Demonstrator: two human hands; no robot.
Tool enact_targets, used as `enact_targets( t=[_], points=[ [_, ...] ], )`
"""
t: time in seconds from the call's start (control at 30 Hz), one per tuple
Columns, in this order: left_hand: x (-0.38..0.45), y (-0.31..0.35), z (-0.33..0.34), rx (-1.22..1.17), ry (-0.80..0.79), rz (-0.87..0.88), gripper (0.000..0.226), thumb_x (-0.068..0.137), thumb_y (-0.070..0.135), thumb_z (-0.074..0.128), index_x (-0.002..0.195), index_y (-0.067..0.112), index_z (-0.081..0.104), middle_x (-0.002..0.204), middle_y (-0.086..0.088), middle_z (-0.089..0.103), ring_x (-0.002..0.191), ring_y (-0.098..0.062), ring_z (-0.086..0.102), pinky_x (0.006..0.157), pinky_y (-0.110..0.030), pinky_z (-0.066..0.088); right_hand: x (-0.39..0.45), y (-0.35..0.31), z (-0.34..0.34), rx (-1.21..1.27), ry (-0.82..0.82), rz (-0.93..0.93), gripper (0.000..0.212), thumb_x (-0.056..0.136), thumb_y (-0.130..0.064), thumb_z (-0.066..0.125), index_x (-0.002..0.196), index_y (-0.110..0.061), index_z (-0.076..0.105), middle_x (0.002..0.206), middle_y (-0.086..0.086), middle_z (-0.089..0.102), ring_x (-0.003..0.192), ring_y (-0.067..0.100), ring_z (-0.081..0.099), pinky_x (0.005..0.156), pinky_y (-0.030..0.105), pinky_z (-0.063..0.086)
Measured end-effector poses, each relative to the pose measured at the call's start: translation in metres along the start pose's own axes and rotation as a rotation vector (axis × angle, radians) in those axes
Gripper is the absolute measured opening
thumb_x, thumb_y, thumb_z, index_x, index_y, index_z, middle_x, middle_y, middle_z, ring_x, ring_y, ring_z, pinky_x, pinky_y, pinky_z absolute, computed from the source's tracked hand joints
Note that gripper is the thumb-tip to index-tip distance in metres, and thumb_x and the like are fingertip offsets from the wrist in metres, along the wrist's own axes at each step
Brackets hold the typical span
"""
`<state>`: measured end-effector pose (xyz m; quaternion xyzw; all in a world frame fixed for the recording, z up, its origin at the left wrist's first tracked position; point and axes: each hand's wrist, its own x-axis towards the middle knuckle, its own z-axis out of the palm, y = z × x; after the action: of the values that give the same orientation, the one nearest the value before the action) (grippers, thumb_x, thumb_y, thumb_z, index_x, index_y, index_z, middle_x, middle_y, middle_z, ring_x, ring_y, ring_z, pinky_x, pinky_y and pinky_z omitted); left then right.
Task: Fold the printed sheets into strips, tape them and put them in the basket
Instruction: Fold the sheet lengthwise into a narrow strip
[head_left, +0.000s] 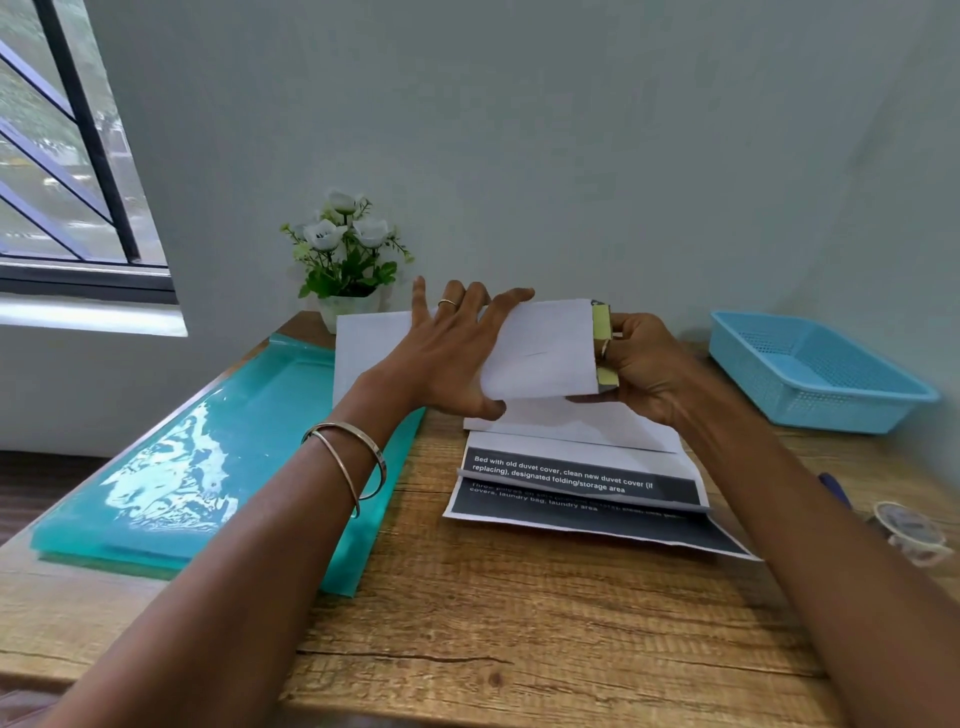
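A folded sheet is held up between the left hand and the right hand, both gripping it. More printed sheets are waiting below the hands. The basket, right of the right hand, looks empty.

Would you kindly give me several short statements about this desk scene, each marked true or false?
1. Both hands hold the folded sheet above the table. True.
2. The blue basket already holds taped strips. False: it looks empty.
3. Printed sheets lie on the table below the hands. True.
4. The flower pot stands inside the basket. False: it stands by the wall, behind the teal folder.
5. The left hand wears a ring. True.
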<state>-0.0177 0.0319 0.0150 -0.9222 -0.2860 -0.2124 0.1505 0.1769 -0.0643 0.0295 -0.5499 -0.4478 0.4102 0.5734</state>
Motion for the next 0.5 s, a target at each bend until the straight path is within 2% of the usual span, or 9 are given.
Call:
enact_targets(
  t=[0.1,0.23,0.37,0.43,0.5],
  points=[
    [0.002,0.0,0.001,0.023,0.016,0.026,0.12,0.052,0.077,0.057,0.149,0.027,0.006,0.127,-0.007,0.036,0.122,-0.028,0.032,0.107,-0.072,0.004,0.001,0.002,0.0,0.058,-0.09,0.059,0.031,0.087,0.015,0.052,0.098,-0.009,0.068,0.087,0.014,0.072,0.071,0.031,0.069,0.053,0.045,0.058],
    [0.002,0.003,0.004,0.096,0.017,0.029,0.122,0.05,0.08,0.06,0.148,0.026,0.01,0.134,-0.008,0.034,0.128,-0.031,0.029,0.103,-0.075,-0.002,0.001,-0.001,-0.003,0.007,-0.105,0.039,0.039,0.085,0.022,0.046,0.089,-0.01,0.069,0.067,0.005,0.072,0.056,0.02,0.068,0.048,0.033,0.055],
    [0.002,0.005,0.005,0.161,0.047,0.001,0.112,0.053,0.073,0.059,0.144,0.019,0.024,0.134,-0.008,0.037,0.129,-0.031,0.033,0.101,-0.077,0.001,0.001,-0.006,-0.009,-0.027,-0.091,0.078,0.038,0.085,0.022,0.045,0.094,-0.006,0.07,0.079,0.012,0.073,0.066,0.031,0.069,0.054,0.047,0.058],
    [0.002,0.006,0.004,0.173,0.071,-0.003,0.104,0.055,0.068,0.06,0.141,0.017,0.03,0.128,-0.007,0.042,0.124,-0.03,0.038,0.1,-0.077,0.003,0.002,-0.008,-0.012,-0.108,-0.04,0.116,0.032,0.085,0.018,0.05,0.089,-0.006,0.071,0.078,0.015,0.071,0.067,0.034,0.067,0.052,0.046,0.058],
    [0.003,0.008,0.003,0.178,0.08,-0.006,0.101,0.056,0.065,0.061,0.14,0.017,0.031,0.126,-0.007,0.043,0.122,-0.029,0.04,0.1,-0.078,0.003,0.003,-0.008,-0.013,-0.25,0.026,0.077,0.027,0.083,0.019,0.053,0.088,-0.002,0.07,0.08,0.017,0.068,0.064,0.034,0.064,0.048,0.041,0.058]
  ],
)
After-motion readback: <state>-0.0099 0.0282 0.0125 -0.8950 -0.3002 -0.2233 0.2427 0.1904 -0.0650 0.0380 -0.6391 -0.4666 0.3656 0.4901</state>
